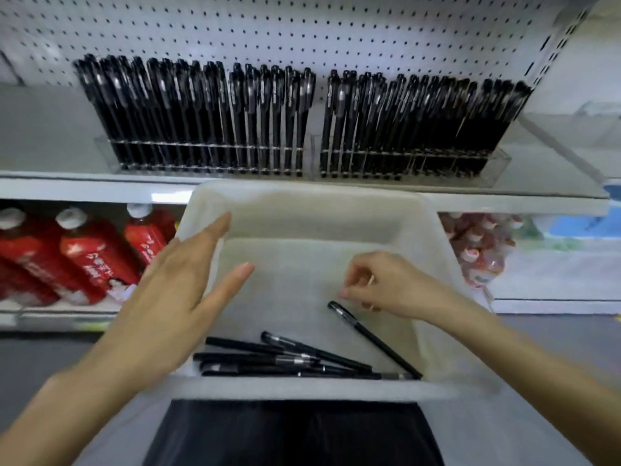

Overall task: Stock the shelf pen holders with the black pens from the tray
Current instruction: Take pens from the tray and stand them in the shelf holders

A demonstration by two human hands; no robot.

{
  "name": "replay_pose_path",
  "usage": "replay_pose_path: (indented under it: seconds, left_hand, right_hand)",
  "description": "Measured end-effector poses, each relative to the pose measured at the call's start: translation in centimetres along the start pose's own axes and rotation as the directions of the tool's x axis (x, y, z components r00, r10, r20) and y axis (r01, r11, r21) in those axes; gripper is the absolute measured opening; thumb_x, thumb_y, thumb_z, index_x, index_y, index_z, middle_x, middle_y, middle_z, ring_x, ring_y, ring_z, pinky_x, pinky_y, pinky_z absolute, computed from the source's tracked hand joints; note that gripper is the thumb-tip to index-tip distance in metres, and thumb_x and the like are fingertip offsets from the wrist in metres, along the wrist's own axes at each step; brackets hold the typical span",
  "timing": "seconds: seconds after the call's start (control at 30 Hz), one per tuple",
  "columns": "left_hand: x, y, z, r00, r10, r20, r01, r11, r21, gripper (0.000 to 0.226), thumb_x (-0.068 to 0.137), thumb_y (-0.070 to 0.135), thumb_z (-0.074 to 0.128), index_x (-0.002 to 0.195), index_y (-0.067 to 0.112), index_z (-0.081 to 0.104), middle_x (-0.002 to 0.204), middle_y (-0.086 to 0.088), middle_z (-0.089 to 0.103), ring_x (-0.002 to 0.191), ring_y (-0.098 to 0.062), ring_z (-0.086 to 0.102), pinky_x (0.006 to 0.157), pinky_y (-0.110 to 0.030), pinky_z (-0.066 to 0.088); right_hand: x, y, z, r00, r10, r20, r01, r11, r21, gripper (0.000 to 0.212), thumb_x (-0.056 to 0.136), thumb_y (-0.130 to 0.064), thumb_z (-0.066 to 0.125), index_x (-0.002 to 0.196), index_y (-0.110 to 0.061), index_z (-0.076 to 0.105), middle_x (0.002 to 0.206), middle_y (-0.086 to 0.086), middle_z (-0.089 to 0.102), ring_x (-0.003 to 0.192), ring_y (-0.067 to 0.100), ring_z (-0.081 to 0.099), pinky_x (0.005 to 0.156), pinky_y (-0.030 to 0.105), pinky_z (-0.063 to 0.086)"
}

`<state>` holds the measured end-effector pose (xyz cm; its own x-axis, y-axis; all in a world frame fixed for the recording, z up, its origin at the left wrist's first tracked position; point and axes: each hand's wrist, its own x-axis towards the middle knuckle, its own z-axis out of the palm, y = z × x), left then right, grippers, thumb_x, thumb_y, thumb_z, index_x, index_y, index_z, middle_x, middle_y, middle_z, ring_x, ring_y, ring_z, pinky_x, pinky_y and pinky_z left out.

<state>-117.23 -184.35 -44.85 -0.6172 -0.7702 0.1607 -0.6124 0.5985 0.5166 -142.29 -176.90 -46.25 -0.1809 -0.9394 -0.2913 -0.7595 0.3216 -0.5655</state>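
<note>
A handful of black pens (285,359) lay in a loose pile against the near wall of the white tray (302,388), mostly lengthwise along it. One more pen (373,338) lay slantwise, its cap end pointing up into the tray's middle and its tip in the near right corner. The rest of the tray floor was bare, leaving open room on the far side and to the left. The tray's far rim sat just below the front edge of the shelf (84,188).

On that shelf stood two clear pen holders side by side, the left holder (208,156) and the right holder (403,159), both packed with upright black pens leaning back toward the pegboard (302,28); a narrow gap showed between the two groups.

The left hand (174,290) was spread wide and flat over the tray's left wall, fingers straight, thumb out over the floor, holding nothing; whether it touched the rim could not be told. The right hand (379,284) hung inside the tray, wrist over the right wall, fingers loosely bent, thumb and forefinger close together just above the slanted pen's cap, gripping nothing.

Red bottles (87,257) lay on the lower shelf at left.
</note>
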Motion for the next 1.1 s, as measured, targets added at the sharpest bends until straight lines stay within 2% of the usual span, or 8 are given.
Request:
replay_pose_path:
  seconds: [0.17, 0.37, 0.5, 0.63, 0.77, 0.9, 1.0, 1.1]
  left_hand:
    - [-1.2, -1.0, 0.4, 0.997, -0.079, -0.003, 0.079, 0.997, 0.020, 0.084, 0.074, 0.082, 0.012, 0.148, 0.041, 0.013, 0.153, 0.016, 0.020, 0.144, -0.011, 0.006, 0.113, -0.029, 0.007]
    - [-1.0, -0.9, 0.3, 0.999, -0.044, -0.029, 0.045, 0.999, 0.027, 0.084, 0.074, 0.081, 0.011, 0.148, 0.040, 0.012, 0.148, 0.022, 0.017, 0.130, 0.014, -0.004, 0.108, -0.015, -0.001]
    - [1.3, 0.1, -0.1, 0.998, 0.016, -0.066, -0.020, 0.998, -0.059, 0.076, 0.083, 0.075, 0.019, 0.148, 0.036, 0.017, 0.147, 0.020, 0.022, 0.133, 0.011, 0.012, 0.108, -0.013, 0.009]
    - [5.6, 2.7, 0.3, 0.997, 0.034, -0.075, -0.043, 0.991, -0.126, 0.072, 0.085, 0.071, 0.022, 0.147, 0.034, 0.023, 0.142, 0.022, 0.027, 0.132, 0.008, 0.019, 0.100, -0.004, 0.009]
    - [9.7, 5.6, 1.7, 0.998, 0.040, -0.049, -0.049, 0.981, -0.188, 0.076, 0.079, 0.064, 0.022, 0.146, 0.030, 0.028, 0.150, 0.012, 0.030, 0.136, -0.004, 0.025, 0.102, -0.014, 0.017]
    - [12.6, 6.4, 2.5, 0.995, 0.072, -0.067, -0.079, 0.990, -0.119, 0.075, 0.081, 0.061, 0.022, 0.145, 0.023, 0.031, 0.149, 0.006, 0.033, 0.135, -0.009, 0.029, 0.104, -0.020, 0.022]
    - [13.8, 6.4, 2.8, 0.994, 0.077, -0.080, -0.086, 0.990, -0.112, 0.074, 0.083, 0.060, 0.023, 0.145, 0.020, 0.033, 0.148, 0.004, 0.036, 0.135, -0.010, 0.031, 0.104, -0.021, 0.023]
    - [14.5, 6.2, 3.5, 0.994, 0.081, -0.080, -0.088, 0.992, -0.088, 0.075, 0.082, 0.060, 0.023, 0.144, 0.020, 0.033, 0.148, 0.004, 0.035, 0.135, -0.010, 0.030, 0.104, -0.018, 0.020]
  right_hand:
    - [0.8, 1.1, 2.8, 0.993, 0.106, 0.060, -0.090, 0.970, -0.226, 0.025, 0.079, -0.034, 0.072, 0.082, -0.019, 0.053, 0.089, 0.002, 0.060, 0.086, 0.020, 0.056, 0.074, 0.032, 0.046]
    - [1.9, 0.6, 3.3, 0.992, 0.121, 0.036, -0.108, 0.962, -0.249, 0.021, 0.082, -0.027, 0.067, 0.085, -0.011, 0.054, 0.102, 0.012, 0.063, 0.095, 0.027, 0.057, 0.076, 0.033, 0.045]
    - [2.1, -0.2, 0.2, 0.992, 0.073, -0.104, -0.067, 0.996, 0.055, 0.027, 0.082, -0.020, 0.071, 0.075, -0.024, 0.045, 0.081, 0.000, 0.059, 0.085, 0.022, 0.061, 0.073, 0.035, 0.050]
    - [0.5, -1.4, -4.8, 0.948, -0.078, -0.309, 0.178, 0.935, 0.308, 0.034, 0.081, -0.010, 0.072, 0.092, -0.030, 0.047, 0.080, 0.004, 0.061, 0.074, 0.019, 0.068, 0.064, 0.036, 0.058]
    - [-0.8, -0.7, -10.4, 0.690, -0.224, -0.688, 0.423, 0.896, 0.132, 0.033, 0.080, -0.016, 0.073, 0.099, -0.032, 0.052, 0.081, -0.001, 0.060, 0.072, 0.015, 0.064, 0.065, 0.032, 0.057]
    - [-0.7, 1.1, -14.5, 0.354, -0.083, -0.932, 0.483, 0.869, 0.106, 0.036, 0.077, -0.016, 0.077, 0.089, -0.034, 0.048, 0.078, -0.001, 0.058, 0.070, 0.015, 0.064, 0.061, 0.031, 0.058]
    - [0.2, 2.3, -16.1, 0.221, -0.019, -0.975, 0.480, 0.872, 0.091, 0.039, 0.076, -0.018, 0.079, 0.089, -0.034, 0.045, 0.081, 0.001, 0.058, 0.074, 0.023, 0.065, 0.064, 0.041, 0.058]
    - [1.9, 3.0, -16.4, 0.180, -0.016, -0.983, 0.468, 0.881, 0.072, 0.041, 0.076, -0.020, 0.078, 0.088, -0.037, 0.043, 0.082, -0.003, 0.057, 0.077, 0.024, 0.063, 0.069, 0.045, 0.056]
